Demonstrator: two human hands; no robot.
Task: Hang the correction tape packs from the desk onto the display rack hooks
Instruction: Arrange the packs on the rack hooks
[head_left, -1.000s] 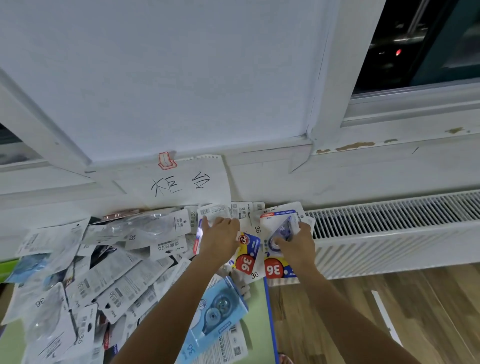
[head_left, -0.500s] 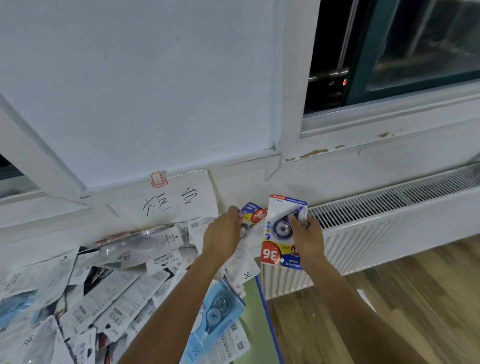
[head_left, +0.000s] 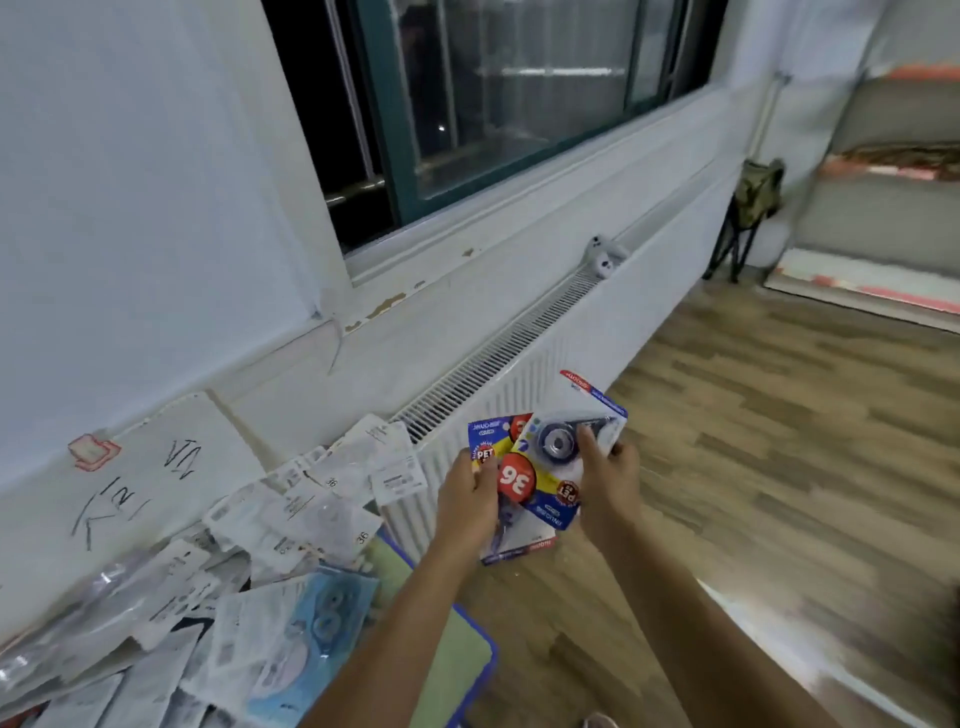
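My left hand (head_left: 467, 493) grips one correction tape pack (head_left: 493, 441) by its left edge; that pack lies partly under another. My right hand (head_left: 608, 478) holds the upper correction tape pack (head_left: 550, 467), thumb pressed on its clear blister. Both packs are blue, white and yellow with a red "36" sticker, held together in the air beyond the desk's right edge, over the wooden floor. A heap of several more packs (head_left: 291, 519) lies mostly face down on the desk (head_left: 467, 654) at lower left. A blurred shelf unit (head_left: 883, 171) stands at far right; no hooks can be made out on it.
A white radiator (head_left: 519, 364) runs along the wall under the window (head_left: 519, 104). A paper sign with handwriting (head_left: 135, 483) leans against the wall behind the heap. A folding stool (head_left: 748, 208) stands at the radiator's far end. Wooden floor (head_left: 779, 467) spreads to the right.
Both hands lifted the two packs off the heap and carried them right, off the desk. The view swung right, bringing the floor, stool and shelf unit into sight.
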